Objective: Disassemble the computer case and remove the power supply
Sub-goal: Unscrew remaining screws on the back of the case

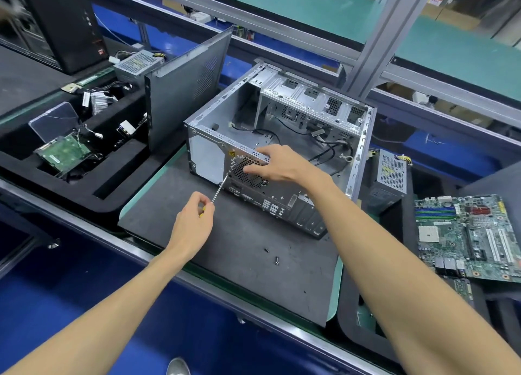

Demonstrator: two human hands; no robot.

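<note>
I had the case [279, 138] lying on its side on the table [225, 262], open side up, its rear panel facing me. My left hand [194, 225] pinched the screwdriver [220, 190] handle in curled fingers; the shaft ran up and right from that hand, its tip meeting the rear panel at the lower left corner of the fan grille [248, 171]. My right hand [277, 163] was nearer the case, fingers hooked over the top rear edge, thumb on the grille, steadying it. Two loose screws [272, 255] lay on the table near me.
</note>
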